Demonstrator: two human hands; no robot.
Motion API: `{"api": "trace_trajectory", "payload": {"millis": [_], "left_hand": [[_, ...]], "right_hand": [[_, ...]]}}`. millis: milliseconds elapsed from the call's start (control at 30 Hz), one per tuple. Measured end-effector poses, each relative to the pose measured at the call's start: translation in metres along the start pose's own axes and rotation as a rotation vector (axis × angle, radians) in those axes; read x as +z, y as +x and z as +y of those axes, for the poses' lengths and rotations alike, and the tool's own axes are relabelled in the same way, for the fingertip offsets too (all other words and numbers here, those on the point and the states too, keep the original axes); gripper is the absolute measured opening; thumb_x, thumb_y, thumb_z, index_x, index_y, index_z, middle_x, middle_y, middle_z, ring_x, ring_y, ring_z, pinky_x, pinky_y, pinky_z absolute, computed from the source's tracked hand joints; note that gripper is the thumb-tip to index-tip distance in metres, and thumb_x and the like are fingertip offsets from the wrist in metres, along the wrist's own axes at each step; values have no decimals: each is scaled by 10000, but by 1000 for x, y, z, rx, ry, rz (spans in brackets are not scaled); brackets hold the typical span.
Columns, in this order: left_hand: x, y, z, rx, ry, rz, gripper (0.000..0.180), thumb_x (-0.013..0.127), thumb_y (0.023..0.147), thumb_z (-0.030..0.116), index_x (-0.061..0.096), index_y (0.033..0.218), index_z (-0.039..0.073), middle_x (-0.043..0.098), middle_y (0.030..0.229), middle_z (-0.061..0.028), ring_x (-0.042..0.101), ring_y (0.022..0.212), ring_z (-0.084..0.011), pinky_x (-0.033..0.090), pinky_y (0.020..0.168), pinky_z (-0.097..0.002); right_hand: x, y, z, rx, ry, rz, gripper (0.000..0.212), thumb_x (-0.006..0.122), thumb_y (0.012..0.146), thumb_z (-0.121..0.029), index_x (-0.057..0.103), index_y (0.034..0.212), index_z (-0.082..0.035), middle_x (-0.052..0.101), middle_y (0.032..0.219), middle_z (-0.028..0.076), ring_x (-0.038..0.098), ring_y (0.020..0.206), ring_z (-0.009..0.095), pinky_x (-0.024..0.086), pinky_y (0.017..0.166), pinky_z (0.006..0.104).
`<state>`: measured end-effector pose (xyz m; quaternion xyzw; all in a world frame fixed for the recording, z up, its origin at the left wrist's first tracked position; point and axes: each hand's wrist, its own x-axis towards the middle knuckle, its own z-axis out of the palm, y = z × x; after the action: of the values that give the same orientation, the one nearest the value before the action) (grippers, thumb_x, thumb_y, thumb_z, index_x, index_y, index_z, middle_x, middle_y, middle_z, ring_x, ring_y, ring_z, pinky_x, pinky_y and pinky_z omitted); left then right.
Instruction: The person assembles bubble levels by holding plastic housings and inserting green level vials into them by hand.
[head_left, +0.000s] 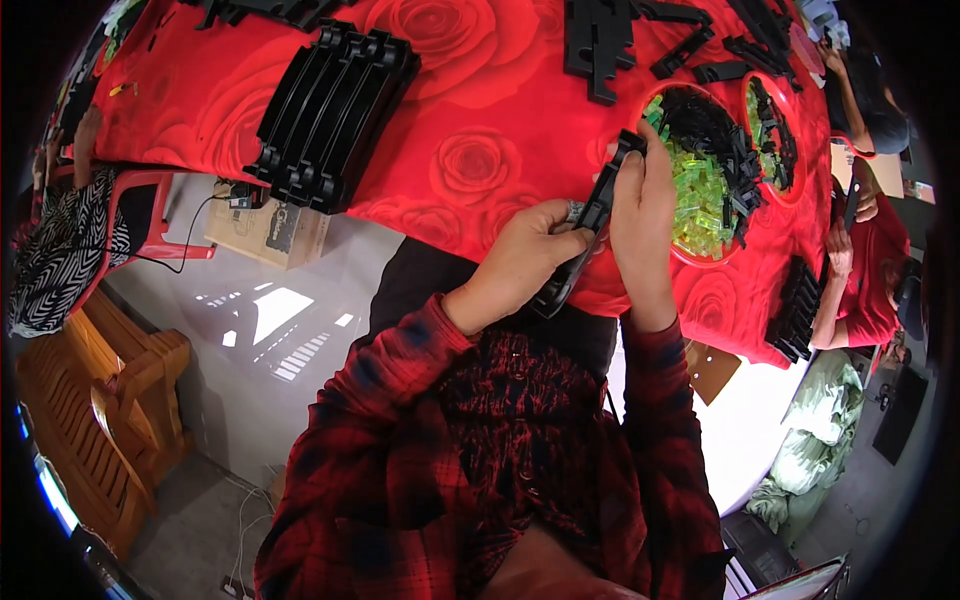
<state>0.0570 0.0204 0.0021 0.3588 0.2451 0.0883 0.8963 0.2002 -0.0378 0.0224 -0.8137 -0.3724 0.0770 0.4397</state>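
Observation:
Over the near edge of the table, both my hands grip one long black plastic part (595, 205), tilted with its far end up toward the right. My left hand (525, 250) is closed round its lower half, thumb on top. My right hand (643, 205) holds the upper end between thumb and fingers. Right beside that hand is a red-rimmed bowl (700, 262) with yellow-green translucent pieces (700, 195) and small black pieces (695, 120). Farther left lies a row of similar long black parts (335, 115), set side by side.
A red rose-patterned cloth (480, 165) covers the table. A second bowl (770, 130) of small pieces stands at right, with loose black parts (600, 45) behind. Co-workers sit left and right; one holds a black part (852, 200). A cardboard box (265, 232) and wooden chair (95, 420) stand left.

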Motion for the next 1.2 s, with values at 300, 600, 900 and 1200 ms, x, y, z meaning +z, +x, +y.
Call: {"api": "trace_trajectory", "payload": {"millis": [300, 600, 900, 1200], "left_hand": [[-7, -7, 13, 16, -1, -224, 385, 579, 882, -17, 576, 1267, -35, 619, 1057, 0, 594, 996, -89, 470, 900, -250], [-3, -5, -4, 62, 93, -146, 294, 542, 979, 61, 556, 1269, 14, 639, 1045, -16, 605, 933, -83, 489, 818, -236], [9, -5, -15, 137, 338, 114, 191, 534, 1066, 207, 579, 1045, 22, 595, 860, 24, 527, 744, -46, 442, 647, -225], [10, -3, -29, 241, 287, 157, 189, 559, 1060, 202, 551, 970, 36, 490, 836, 63, 415, 773, -24, 384, 662, -213]], "right_hand": [[-2, 5, -5, 43, 93, -60, 421, 453, 1007, -132, 489, 1344, 117, 625, 1179, 302, 630, 1090, 401, 444, 980, 469], [-2, 5, -6, -66, 9, -28, 407, 474, 998, -115, 506, 1340, 104, 637, 1137, 304, 648, 1026, 398, 463, 945, 470], [-3, -3, -18, -98, 40, -16, 430, 487, 979, -71, 490, 1374, 100, 632, 1157, 278, 595, 1072, 373, 400, 988, 448], [1, -11, -14, -246, 12, 82, 467, 423, 981, 8, 441, 1444, 60, 622, 1164, 203, 597, 977, 254, 452, 907, 353]]}}
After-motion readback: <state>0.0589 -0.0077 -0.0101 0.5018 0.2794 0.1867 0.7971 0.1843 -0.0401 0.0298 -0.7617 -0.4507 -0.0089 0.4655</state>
